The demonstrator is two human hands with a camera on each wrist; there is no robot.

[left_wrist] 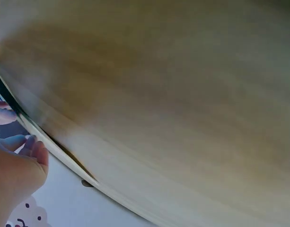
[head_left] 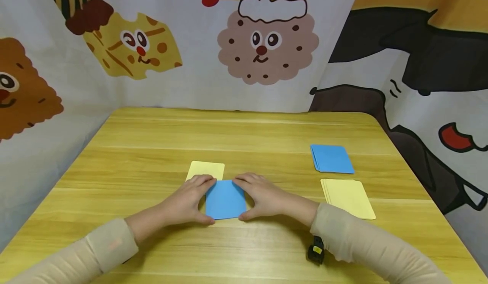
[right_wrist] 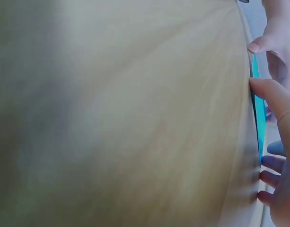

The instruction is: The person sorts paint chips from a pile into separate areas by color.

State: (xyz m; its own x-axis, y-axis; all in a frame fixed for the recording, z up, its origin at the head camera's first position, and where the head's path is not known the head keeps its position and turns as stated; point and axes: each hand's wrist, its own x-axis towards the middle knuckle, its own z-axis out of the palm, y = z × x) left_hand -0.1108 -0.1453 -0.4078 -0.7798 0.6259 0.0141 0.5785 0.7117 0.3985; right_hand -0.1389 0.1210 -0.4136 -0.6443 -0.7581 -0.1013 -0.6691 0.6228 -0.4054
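A square blue card lies near the middle of the wooden table, between both hands. My left hand grips its left side, with fingertips at the far left corner and the thumb at the near left corner. On the opposite side, my right hand holds the far and near right corners the same way. Behind the left fingers, a yellow card is partly hidden by that hand and the blue card. The right wrist view catches the blue card edge-on, low over the tabletop.
To the right sits a small stack of blue cards, with a stack of yellow cards just nearer, partly covered by the right sleeve. The table meets a cartoon-printed curtain at its back edge. A black wrist device hangs below the right cuff.
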